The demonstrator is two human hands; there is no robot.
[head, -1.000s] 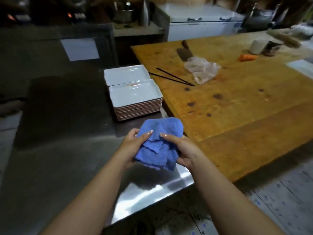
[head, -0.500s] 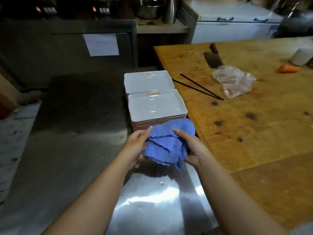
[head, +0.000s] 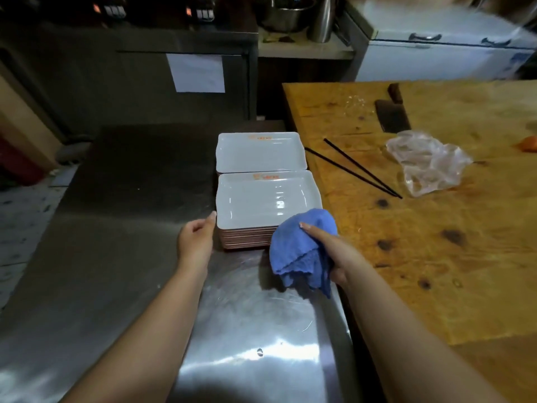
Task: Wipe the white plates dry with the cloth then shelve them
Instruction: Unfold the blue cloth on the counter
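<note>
Two stacks of white rectangular plates stand on the steel counter (head: 116,271): a near stack (head: 261,200) and a far stack (head: 258,152). My right hand (head: 334,251) grips a crumpled blue cloth (head: 299,248) at the near stack's front right corner; the cloth overlaps the top plate's rim. My left hand (head: 196,238) holds nothing, its fingers loosely curled, and a fingertip touches the near stack's left front edge.
A wooden table (head: 436,257) adjoins the counter on the right, carrying black chopsticks (head: 360,170), a crumpled plastic bag (head: 427,164), a cleaver (head: 390,113) and an orange piece (head: 529,144). A white chest freezer (head: 436,58) and metal pots (head: 287,13) stand behind.
My left hand let go of the cloth and moved left to the near stack's edge. My right hand carried the cloth forward to the stack's front right corner.
</note>
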